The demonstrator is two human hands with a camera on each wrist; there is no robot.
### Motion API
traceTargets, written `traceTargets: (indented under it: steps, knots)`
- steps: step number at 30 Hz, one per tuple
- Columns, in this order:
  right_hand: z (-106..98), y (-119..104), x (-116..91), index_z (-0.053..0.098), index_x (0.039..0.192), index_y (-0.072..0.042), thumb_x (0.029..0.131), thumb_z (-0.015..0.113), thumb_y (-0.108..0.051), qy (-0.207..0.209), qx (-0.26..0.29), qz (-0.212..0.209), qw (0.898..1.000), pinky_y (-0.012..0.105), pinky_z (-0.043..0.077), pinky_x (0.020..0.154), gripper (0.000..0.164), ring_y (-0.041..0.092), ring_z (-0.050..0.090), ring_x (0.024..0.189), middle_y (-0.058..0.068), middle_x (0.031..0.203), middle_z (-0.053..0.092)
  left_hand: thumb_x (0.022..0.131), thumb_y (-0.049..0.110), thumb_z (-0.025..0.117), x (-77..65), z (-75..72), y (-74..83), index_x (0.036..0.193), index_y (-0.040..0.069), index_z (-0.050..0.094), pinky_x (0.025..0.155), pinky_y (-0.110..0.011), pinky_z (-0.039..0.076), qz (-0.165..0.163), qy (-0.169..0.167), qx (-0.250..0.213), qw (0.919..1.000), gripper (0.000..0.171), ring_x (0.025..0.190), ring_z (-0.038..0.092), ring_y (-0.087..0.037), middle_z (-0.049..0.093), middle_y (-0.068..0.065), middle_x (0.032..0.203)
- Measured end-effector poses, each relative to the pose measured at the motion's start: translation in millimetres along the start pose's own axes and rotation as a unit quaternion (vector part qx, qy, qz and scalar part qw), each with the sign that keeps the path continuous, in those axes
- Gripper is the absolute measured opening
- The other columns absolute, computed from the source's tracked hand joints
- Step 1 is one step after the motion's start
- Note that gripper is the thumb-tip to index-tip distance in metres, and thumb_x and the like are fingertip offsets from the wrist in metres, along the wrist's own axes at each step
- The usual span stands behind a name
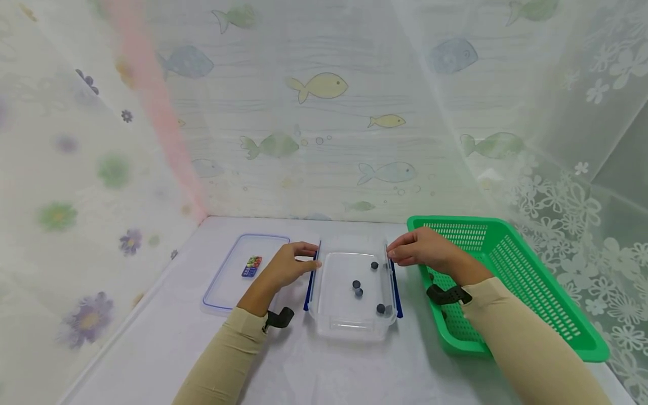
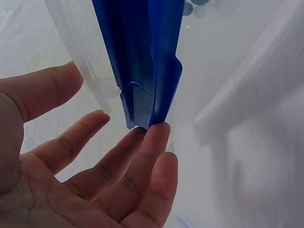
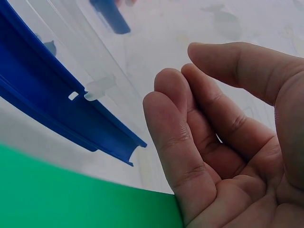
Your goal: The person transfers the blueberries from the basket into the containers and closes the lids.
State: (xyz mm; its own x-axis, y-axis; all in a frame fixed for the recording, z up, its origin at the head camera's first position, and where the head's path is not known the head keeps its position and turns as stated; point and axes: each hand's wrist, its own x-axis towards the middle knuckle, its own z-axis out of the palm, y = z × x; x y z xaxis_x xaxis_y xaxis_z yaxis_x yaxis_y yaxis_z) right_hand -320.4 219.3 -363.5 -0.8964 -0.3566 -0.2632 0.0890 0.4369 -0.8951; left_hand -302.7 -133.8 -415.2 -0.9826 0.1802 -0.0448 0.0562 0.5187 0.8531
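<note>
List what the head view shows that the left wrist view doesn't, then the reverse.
Only the head view: the green basket and the right hand.
Only the left wrist view: the palm side of the left hand and the channelled face of the left blue flap.
Both: that hand, that flap, the clear container and dark round pieces.

White-covered table [image 1: 314,374], clear blue-flapped container [image 1: 334,292], blue-rimmed lid [image 1: 235,289], green basket [image 1: 521,270]
</note>
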Motion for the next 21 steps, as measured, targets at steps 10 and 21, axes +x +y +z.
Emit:
traceTargets:
  steps: [10, 21]
  knots:
    - [-2.1, 1.1, 4.4, 0.077, 0.114, -0.001, 0.092, 0.078, -0.018, 0.006, -0.001, -0.007, 1.000, 0.041, 0.061, 0.093, 0.028, 0.025, 0.074, 0.107, 0.016, 0.118, 0.076, 0.091, 0.028, 0.079, 3.2, -0.5, -1.8, 0.135, 0.016, 0.068, 0.096, -0.046, 0.059, -0.002, 0.002, -0.007, 1.0000, 0.047, 0.124, 0.064, -0.030, 0.068, -0.006, 0.136]
    - [-6.5, -0.7, -1.6, 0.073, 0.120, 0.003, 0.095, 0.075, -0.017, -0.012, 0.018, -0.012, 1.000, 0.037, 0.063, 0.088, 0.033, 0.026, 0.073, 0.105, 0.023, 0.123, 0.072, 0.092, 0.027, 0.079, -0.6, 0.7, 2.0, 0.133, 0.017, 0.068, 0.093, -0.043, 0.061, -0.007, -0.003, -0.010, 0.9999, 0.044, 0.121, 0.065, -0.028, 0.068, -0.007, 0.137]
